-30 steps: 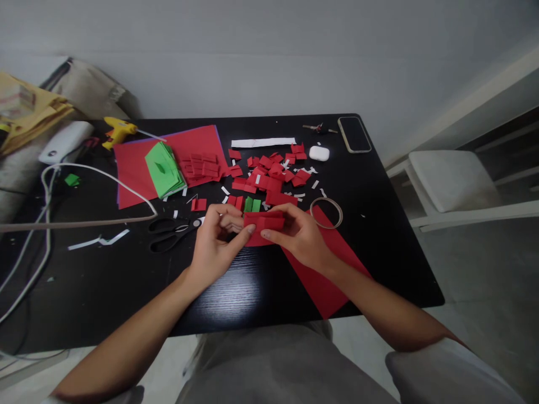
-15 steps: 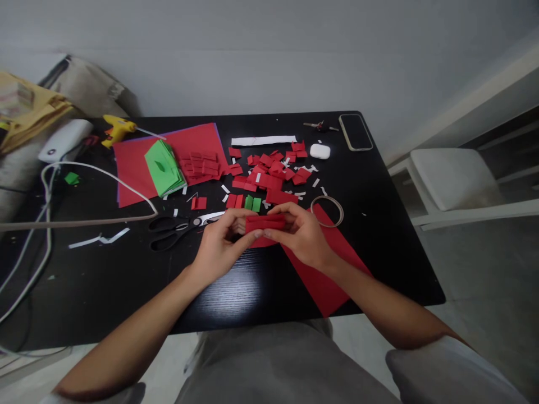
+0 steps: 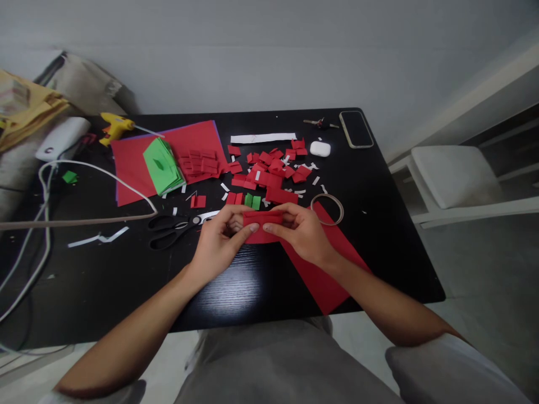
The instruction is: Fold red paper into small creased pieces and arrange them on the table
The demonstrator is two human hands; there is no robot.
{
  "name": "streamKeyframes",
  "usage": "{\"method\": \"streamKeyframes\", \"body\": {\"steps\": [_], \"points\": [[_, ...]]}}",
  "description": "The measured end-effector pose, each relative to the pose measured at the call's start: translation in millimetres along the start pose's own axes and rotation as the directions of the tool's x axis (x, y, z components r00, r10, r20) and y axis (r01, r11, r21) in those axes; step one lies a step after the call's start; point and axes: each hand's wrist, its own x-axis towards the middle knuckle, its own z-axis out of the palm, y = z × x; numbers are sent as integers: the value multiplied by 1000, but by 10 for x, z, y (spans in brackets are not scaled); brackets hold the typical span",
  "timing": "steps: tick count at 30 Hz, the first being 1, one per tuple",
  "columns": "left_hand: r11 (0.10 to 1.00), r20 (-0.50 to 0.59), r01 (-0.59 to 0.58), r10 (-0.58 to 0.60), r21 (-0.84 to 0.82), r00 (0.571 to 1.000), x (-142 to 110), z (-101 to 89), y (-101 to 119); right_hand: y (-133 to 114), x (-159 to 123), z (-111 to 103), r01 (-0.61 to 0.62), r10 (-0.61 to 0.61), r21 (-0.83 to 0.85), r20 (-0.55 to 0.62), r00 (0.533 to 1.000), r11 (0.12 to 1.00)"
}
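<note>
Between my two hands is a folded strip of red paper (image 3: 261, 219), held a little above the table. My left hand (image 3: 219, 231) pinches its left end, thumb in front and fingers behind. At the right end my right hand (image 3: 304, 231) grips it the same way. Under the hands lies a sheet of red paper (image 3: 326, 275), partly covered by my right forearm. Black-handled scissors (image 3: 168, 231) rest beside my left hand, their blades partly behind it. Just beyond my fingers sit small folded red pieces (image 3: 269, 174) and a folded green piece (image 3: 252, 202).
At the left are a yellow glue gun (image 3: 114, 128), a green paper stack (image 3: 163, 167) on red sheets (image 3: 130, 174), and a white cable (image 3: 105, 173). A wire ring (image 3: 341, 210), white case (image 3: 320, 148), keys (image 3: 322, 123) and phone (image 3: 356, 130) lie at the right.
My thumbs have come closer together on the front of the red paper strip, and its upper edge now looks folded over. Both hands keep their hold in nearly the same spot.
</note>
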Motion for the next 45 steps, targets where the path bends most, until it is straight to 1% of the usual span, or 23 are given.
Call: {"method": "streamKeyframes", "body": {"steps": [3, 6, 9, 11, 13, 20, 23, 28, 39, 42, 45], "points": [[1000, -16, -9, 9, -6, 1000, 10, 4, 5, -18, 16, -4, 2, -2, 26, 5, 1000, 1000], [999, -40, 20, -21, -28, 999, 17, 6, 16, -45, 31, -17, 0, 0, 3, -4, 1000, 1000], [995, 12, 61, -60, -84, 998, 22, 9, 34, -70, 30, -35, -15, 14, -56, -4, 1000, 998], [995, 41, 72, -69, -67, 997, 23, 9, 42, -80, 22, -43, -24, 26, -75, 22, 999, 997], [997, 44, 75, -74, -34, 996, 21, 7, 39, -83, 12, -45, -24, 28, -83, 46, 999, 996], [997, -2, 57, -57, 48, 998, 15, 2, 45, -70, 2, -26, -14, 16, -88, 31, 999, 996], [998, 0, 68, -68, 17, 998, 26, 9, 76, -77, -1, -21, -12, 15, -93, 33, 999, 996], [990, 23, 126, -125, -56, 992, 39, 11, 82, -94, -9, -19, -16, 21, -108, 48, 999, 994], [976, 61, 214, -212, -35, 975, 47, -19, 72, -53, -11, -10, -48, 52, -66, 60, 997, 997], [977, 76, 215, -213, -17, 974, 58, -26, 79, -39, -12, -5, -46, 50, -65, 61, 997, 997], [983, 98, 181, -183, 24, 978, 73, -27, 87, -26, -8, -2, -41, 46, -67, 67, 997, 997]]}}
